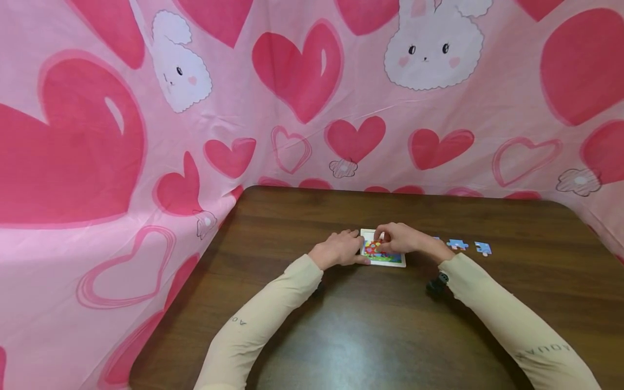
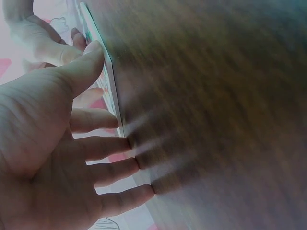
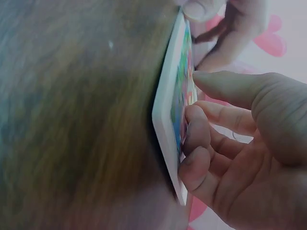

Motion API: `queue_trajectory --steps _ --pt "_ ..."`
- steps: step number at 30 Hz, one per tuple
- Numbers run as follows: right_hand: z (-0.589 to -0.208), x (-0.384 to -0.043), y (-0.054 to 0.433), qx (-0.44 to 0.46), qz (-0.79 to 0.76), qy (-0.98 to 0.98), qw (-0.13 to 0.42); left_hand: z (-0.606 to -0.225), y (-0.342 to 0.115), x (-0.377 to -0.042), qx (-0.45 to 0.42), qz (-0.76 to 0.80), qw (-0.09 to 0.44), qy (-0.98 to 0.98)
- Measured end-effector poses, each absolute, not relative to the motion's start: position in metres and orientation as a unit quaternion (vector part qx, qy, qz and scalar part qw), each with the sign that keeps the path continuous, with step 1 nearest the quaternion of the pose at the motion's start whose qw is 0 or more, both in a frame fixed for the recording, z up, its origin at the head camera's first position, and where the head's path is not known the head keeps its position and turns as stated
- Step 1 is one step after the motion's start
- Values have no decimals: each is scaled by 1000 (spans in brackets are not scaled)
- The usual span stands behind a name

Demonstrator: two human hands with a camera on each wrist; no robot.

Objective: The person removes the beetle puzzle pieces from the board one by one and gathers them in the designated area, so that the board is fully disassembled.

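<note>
A small jigsaw board [image 1: 397, 264] with a white frame lies on the table, its picture showing red with spots, green and blue. My left hand [image 1: 339, 248] rests at its left side, thumb on the near edge. In the left wrist view, the left fingers [image 2: 112, 171] are spread fairly straight, their tips on the tabletop beside the board [image 2: 114, 91]. Over the picture, my right hand [image 1: 401, 238] has thumb and index finger close together, pinching a puzzle piece that the fingers mostly hide. The right wrist view has the other right fingertips [image 3: 194, 167] touching the board [image 3: 165, 103].
Loose blue jigsaw pieces lie right of the board, one piece [image 1: 457, 245] nearer and another piece [image 1: 483, 248] farther right; a third is partly behind my right wrist. The brown wooden table [image 1: 341, 336] meets a pink heart-patterned cloth [image 1: 297, 179] at its back and left.
</note>
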State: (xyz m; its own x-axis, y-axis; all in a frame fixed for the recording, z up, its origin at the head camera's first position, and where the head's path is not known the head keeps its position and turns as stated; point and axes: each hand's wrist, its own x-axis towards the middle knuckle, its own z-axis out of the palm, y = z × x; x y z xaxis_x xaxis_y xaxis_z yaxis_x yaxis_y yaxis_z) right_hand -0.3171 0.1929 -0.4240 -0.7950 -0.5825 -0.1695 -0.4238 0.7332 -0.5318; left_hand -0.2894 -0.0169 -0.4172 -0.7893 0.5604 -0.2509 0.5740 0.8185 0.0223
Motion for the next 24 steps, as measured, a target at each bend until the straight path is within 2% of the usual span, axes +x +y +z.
queue_trajectory --steps 15,24 --pt "-424 -316 180 -284 -211 925 137 -416 -15 -290 302 -36 120 945" --pt "-422 -313 174 -264 -210 929 149 -417 -15 -289 292 -35 126 947"
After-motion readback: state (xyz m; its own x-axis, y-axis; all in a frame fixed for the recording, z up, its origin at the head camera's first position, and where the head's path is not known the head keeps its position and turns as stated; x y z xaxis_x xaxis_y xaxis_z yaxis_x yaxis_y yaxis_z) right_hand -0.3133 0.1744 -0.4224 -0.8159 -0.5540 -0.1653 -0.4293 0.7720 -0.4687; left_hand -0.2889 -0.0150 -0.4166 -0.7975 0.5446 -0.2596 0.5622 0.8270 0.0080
